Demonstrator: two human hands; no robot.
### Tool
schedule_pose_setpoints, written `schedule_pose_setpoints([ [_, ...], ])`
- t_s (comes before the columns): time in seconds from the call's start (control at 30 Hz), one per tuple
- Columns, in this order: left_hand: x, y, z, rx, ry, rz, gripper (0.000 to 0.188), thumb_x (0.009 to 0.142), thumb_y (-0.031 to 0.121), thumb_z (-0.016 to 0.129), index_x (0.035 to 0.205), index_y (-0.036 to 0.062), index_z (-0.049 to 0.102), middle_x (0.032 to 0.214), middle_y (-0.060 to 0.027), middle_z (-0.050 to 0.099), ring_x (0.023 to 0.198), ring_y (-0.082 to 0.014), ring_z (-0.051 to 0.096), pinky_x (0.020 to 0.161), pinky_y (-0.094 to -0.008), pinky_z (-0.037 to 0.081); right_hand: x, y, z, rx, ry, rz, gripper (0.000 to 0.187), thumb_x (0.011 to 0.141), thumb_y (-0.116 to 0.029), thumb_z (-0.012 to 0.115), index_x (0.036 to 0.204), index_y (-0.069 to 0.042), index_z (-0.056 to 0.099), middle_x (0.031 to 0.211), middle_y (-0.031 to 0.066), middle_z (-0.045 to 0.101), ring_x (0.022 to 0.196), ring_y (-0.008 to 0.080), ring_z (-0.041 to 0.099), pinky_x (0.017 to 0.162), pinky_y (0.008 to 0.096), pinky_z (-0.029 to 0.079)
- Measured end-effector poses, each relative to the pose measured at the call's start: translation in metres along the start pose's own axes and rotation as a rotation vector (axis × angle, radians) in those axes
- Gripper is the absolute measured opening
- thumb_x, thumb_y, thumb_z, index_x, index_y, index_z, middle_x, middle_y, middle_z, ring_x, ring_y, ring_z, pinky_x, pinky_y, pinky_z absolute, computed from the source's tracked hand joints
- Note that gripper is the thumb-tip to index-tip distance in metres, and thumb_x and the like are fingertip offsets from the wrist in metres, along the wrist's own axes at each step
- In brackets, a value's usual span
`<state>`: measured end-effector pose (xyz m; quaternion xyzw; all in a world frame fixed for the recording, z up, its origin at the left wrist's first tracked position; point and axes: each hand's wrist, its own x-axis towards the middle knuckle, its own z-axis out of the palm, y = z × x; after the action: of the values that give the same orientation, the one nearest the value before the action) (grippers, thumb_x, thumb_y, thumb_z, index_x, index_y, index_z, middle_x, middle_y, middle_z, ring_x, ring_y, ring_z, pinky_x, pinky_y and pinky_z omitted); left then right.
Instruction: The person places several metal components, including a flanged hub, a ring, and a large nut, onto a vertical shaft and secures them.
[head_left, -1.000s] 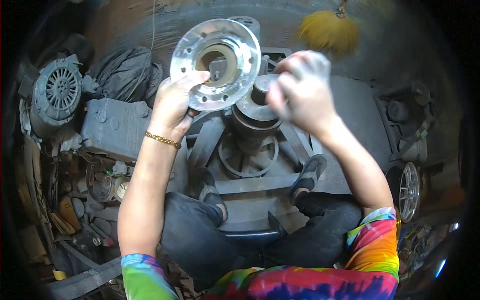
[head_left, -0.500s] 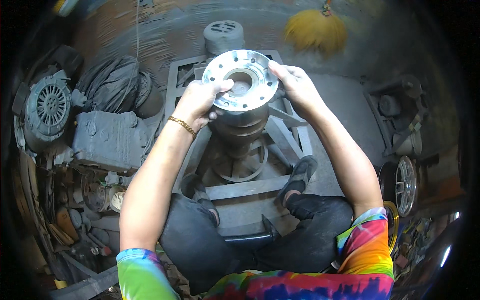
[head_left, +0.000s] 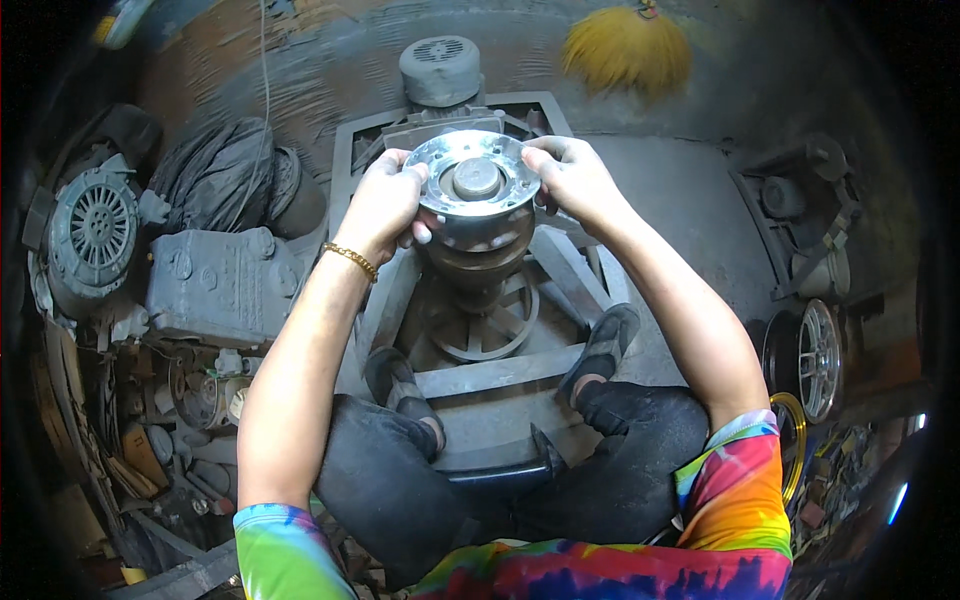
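Note:
A shiny round metal flange (head_left: 468,143) with small holes round its face is held level between my two hands, over the upright machine spindle in front of me. My left hand (head_left: 388,203) grips its left rim, thumb on top and fingers underneath. On the opposite rim, my right hand (head_left: 574,181) is closed in the same way. Through the flange's middle shows a grey round knob (head_left: 476,178), which looks like the spindle's top. Below it is a stepped drum (head_left: 478,262); whether the flange touches it cannot be made out.
A grey metal frame (head_left: 500,375) surrounds the drum, with a motor (head_left: 440,72) at its far end. Another motor (head_left: 98,222) and a grey casing (head_left: 215,285) stand on the left. Wheel rims (head_left: 820,360) lean at the right; a yellow broom (head_left: 627,50) hangs at the back.
Both hands have lowered the flange, which was tilted toward me and now lies flatter. My left thumb has moved from its central hole to the rim. The grey knob now shows in its middle.

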<state>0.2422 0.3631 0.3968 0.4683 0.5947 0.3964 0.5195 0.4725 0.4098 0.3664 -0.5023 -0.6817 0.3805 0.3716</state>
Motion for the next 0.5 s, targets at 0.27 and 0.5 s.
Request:
schedule_pose_setpoints([
  [0.27, 0.001, -0.016, -0.004, 0.085, -0.026, 0.036, 0.021, 0.099, 0.016, 0.048, 0.112, 0.0001, 0.051, 0.067, -0.003, 0.06, 0.039, -0.0081, 0.05, 0.031, -0.0217, 0.035, -0.009, -0.01, 0.003, -0.152, 0.03, 0.047, 0.033, 0.087, -0.026, 0.056, 0.1, 0.002, 0.069, 0.092, 0.0214, 0.07, 0.089, 0.0307, 0.068, 0.083, 0.0392, 0.05],
  [0.5, 0.005, -0.019, -0.005, 0.01, -0.068, 0.024, 0.02, 0.098, 0.016, 0.05, 0.102, -0.0023, 0.056, 0.067, -0.0053, 0.061, 0.046, -0.01, 0.054, 0.037, -0.0217, 0.039, -0.005, -0.012, 0.005, -0.196, 0.051, 0.002, 0.032, 0.086, -0.024, 0.054, 0.097, 0.002, 0.069, 0.09, 0.0216, 0.069, 0.088, 0.0319, 0.068, 0.082, 0.0394, 0.05],
])
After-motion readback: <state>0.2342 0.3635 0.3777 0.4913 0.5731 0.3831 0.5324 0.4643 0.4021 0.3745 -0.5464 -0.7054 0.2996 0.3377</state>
